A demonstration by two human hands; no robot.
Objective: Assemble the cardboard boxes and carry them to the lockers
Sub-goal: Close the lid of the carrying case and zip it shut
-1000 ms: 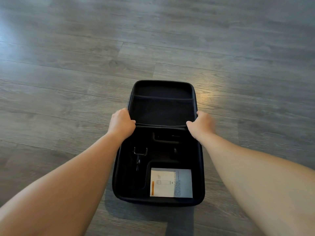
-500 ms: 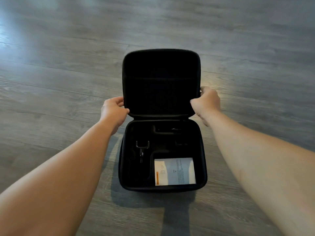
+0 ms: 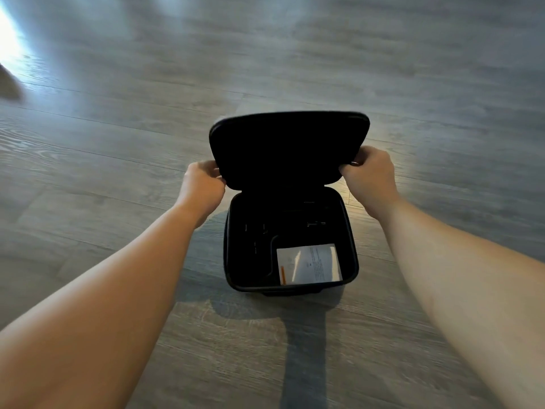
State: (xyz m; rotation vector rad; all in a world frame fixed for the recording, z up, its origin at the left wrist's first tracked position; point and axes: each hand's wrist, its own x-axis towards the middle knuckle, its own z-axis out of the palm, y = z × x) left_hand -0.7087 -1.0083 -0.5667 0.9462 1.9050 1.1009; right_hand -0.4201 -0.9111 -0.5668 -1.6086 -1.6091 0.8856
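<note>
Hands, two: left hand (image 3: 203,187) and right hand (image 3: 370,175) are gripping the lid (image 3: 289,149) of one case (image 3: 290,249) mid-frame. One leaflet (image 3: 309,264) is lying inside, on grey wood floor (image 3: 118,128).

A case (image 3: 290,246) sits on the floor (image 3: 118,143), its lid (image 3: 289,149) raised behind; a leaflet (image 3: 309,264) lies inside, front right.
</note>
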